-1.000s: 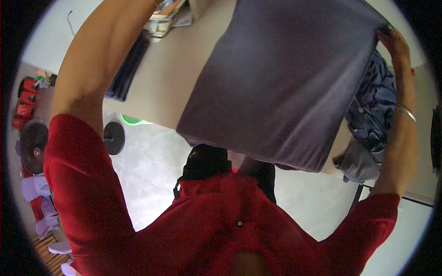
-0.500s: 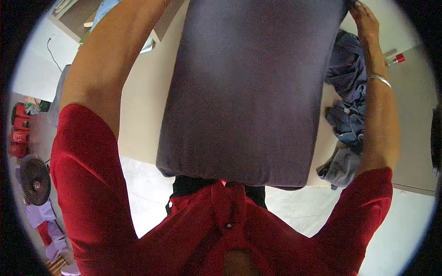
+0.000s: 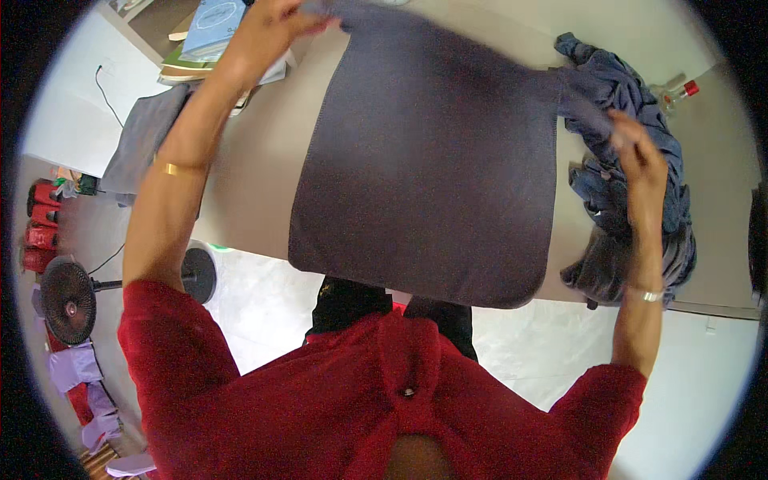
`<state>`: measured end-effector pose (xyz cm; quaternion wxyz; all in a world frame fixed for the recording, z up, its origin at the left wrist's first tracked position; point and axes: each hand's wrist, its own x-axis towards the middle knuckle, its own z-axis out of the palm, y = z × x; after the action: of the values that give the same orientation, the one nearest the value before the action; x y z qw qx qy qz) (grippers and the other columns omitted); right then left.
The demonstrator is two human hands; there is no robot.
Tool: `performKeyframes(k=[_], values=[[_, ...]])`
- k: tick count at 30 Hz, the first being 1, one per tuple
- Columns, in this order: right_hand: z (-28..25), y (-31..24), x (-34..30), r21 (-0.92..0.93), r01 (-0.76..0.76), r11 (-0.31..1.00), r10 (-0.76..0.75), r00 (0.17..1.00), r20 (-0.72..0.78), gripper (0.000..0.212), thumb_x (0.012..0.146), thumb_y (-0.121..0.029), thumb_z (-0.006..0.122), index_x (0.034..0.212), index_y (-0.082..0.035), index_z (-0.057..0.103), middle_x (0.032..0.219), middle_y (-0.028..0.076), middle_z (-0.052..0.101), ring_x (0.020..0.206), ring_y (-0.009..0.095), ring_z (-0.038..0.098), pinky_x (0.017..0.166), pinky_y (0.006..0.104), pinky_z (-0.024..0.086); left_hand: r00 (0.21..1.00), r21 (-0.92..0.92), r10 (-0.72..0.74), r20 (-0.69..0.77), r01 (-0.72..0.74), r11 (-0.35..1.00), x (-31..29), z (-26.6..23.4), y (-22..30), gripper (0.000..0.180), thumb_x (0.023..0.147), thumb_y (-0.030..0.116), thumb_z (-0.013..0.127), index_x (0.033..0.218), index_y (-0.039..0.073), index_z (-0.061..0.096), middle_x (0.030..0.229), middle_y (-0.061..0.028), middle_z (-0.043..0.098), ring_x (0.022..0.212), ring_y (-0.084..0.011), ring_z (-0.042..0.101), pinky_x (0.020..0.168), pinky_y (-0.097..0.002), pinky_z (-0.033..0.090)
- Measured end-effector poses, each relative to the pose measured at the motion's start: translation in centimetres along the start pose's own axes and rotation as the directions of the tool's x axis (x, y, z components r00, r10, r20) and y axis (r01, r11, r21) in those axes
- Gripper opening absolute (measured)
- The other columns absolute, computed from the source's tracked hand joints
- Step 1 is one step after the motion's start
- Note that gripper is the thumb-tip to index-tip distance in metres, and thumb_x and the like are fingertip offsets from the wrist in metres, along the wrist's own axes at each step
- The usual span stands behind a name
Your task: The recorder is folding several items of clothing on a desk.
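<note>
A dark grey cloth, with stitched edges and rounded near corners, lies spread over the tabletop, and its near edge reaches the table's front edge. My left hand is at its far left corner, with the fingers closed on the fabric at the top of the picture. At the far right corner, my right hand pinches a stretch of the cloth pulled out to the right. Motion blurs both hands a little. Crumpled grey-blue cloths lie beside and partly behind my right hand.
A folded grey cloth hangs at the table's left end, near stacked books. A small clear bottle with a red cap stands at the far right. On the floor at left is a black fan. The pale tabletop spans the front.
The grey cloth has come down from a raised, stretched position to lie flatter on the table. My right hand has moved nearer to me, and my left hand has come into view.
</note>
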<state>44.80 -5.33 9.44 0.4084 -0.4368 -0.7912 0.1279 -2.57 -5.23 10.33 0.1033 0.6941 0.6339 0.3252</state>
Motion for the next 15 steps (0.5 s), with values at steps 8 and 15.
performKeyframes(k=[8, 15], values=[[1.4, -5.4, -16.8, 0.069, -0.087, 0.994, 0.076, 0.985, 0.152, 0.019, 0.072, 0.004, 0.068, 0.089, -0.004, 0.066, 0.116, 0.013, 0.058, 0.106, 0.023, 0.056, 0.086, 0.0329, 0.046, 0.922, -0.397, 0.324, 0.213, -0.221, 0.891, -17.6, 2.3, 1.0, 0.048, 0.062, -0.015, 0.043, 0.101, 0.003, 0.065, 0.11, -0.0131, 0.062, 0.11, -0.0282, 0.055, 0.097, -0.0354, 0.041], [3.6, -6.3, -19.2, -0.039, -0.082, 0.996, 0.087, 0.981, 0.172, 0.02, 0.071, 0.008, 0.068, 0.088, -0.001, 0.064, 0.115, 0.015, 0.058, 0.102, 0.027, 0.059, 0.086, 0.0331, 0.046, 0.939, -0.298, 0.304, 0.16, -0.247, 0.922, -21.2, 3.5, -1.1, 0.037, 0.068, -0.01, 0.056, 0.1, 0.004, 0.066, 0.114, -0.0105, 0.06, 0.111, -0.0281, 0.054, 0.096, -0.0366, 0.042]])
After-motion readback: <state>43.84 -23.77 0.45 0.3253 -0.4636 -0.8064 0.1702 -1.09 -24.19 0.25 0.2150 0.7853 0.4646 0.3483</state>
